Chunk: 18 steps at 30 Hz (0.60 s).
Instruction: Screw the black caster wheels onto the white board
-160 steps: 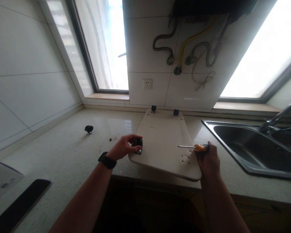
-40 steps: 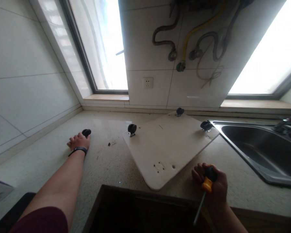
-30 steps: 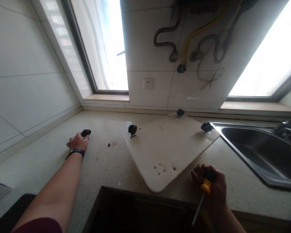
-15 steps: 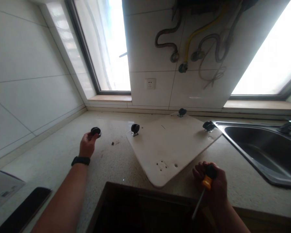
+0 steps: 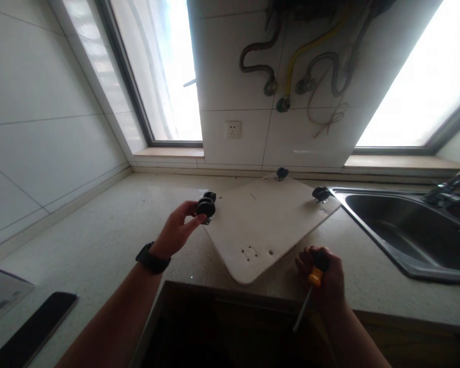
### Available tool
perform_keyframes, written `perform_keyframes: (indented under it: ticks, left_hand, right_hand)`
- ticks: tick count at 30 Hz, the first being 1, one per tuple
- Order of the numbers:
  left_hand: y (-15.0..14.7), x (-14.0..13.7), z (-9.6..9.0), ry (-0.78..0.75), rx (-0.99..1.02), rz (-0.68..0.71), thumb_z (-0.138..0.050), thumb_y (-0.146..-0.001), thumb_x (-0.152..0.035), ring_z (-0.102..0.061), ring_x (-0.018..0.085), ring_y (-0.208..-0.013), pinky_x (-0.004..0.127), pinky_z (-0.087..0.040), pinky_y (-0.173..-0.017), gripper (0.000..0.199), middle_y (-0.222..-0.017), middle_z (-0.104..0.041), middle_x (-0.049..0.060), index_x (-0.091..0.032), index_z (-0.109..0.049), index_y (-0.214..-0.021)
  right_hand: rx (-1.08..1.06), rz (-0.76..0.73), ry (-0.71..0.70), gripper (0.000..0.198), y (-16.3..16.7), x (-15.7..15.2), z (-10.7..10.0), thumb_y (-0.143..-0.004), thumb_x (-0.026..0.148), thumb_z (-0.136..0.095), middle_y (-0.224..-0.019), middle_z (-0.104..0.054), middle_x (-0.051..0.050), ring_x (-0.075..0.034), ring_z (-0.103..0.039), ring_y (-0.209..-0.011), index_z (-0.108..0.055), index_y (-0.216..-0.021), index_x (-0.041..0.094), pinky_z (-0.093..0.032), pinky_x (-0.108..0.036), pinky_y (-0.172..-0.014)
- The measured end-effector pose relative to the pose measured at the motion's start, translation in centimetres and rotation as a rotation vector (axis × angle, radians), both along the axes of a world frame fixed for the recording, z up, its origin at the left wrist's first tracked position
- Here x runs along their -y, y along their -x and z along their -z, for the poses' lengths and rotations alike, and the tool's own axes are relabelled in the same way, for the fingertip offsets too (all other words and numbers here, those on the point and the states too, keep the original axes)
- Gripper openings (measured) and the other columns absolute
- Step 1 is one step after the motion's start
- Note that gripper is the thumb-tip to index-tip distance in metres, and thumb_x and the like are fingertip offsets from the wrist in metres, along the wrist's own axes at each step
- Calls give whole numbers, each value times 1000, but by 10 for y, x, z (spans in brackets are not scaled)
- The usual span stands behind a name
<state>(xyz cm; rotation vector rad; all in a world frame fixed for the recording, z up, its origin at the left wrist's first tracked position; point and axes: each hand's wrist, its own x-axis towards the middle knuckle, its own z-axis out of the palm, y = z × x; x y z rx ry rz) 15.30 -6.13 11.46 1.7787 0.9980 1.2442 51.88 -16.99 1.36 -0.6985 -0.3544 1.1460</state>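
Note:
A black caster wheel is pinched in my left hand, just in front of the board's left corner. It partly covers another caster standing at that corner. The white board lies flat on the counter, with a caster at its far corner and one more caster at the right. Several small holes mark the bare near corner. Beyond the board's right front edge, my right hand is closed around a screwdriver with a black and orange handle, its shaft pointing down and toward me.
To the right is a steel sink with a faucet. A long dark object and a pale box lie at the left. Below the counter edge is a dark opening. Hoses hang on the wall.
My left hand has carried the caster rightward from over the counter to the board's left corner. The right hand still holds the screwdriver in nearly the same place. The view has shifted slightly.

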Motion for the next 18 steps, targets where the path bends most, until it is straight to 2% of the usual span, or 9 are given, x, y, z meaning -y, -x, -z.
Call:
perform_keyframes:
  ticks: [3,9,15,18]
  left_hand:
    - [-22,20,-4,-5,-137,114,-72,-86,-38,-67,27,-102,44,-53,-93,31,-106,-72,11,-21,-69,-112]
    - [-54,38,4,9,-241,166,-71,-88,-42,-68,27,-102,43,-51,-90,31,-110,-73,10,-22,-69,-112]
    - [-60,42,10,13,-245,221,-74,-86,-41,-69,28,-106,42,-53,-93,34,-114,-73,12,-23,-69,-115]
    - [-59,41,12,37,-219,288,-74,-87,-37,-69,27,-108,42,-53,-97,42,-117,-72,13,-23,-64,-126]
  right_hand:
    - [1,-5,5,18,-1,-1,3,-77,37,-66,-67,-49,4,-9,-43,-53,-62,-74,20,-40,-23,-46]
    - [17,-3,0,18,0,-3,5,-79,37,-65,-67,-50,3,-10,-43,-54,-63,-74,20,-39,-24,-46]
    - [48,-8,-9,20,3,-3,2,-80,38,-64,-65,-48,4,-10,-40,-52,-62,-72,19,-36,-25,-44]
    - [60,-14,-12,20,2,-3,3,-80,38,-64,-63,-46,4,-10,-40,-51,-62,-73,20,-36,-25,-44]
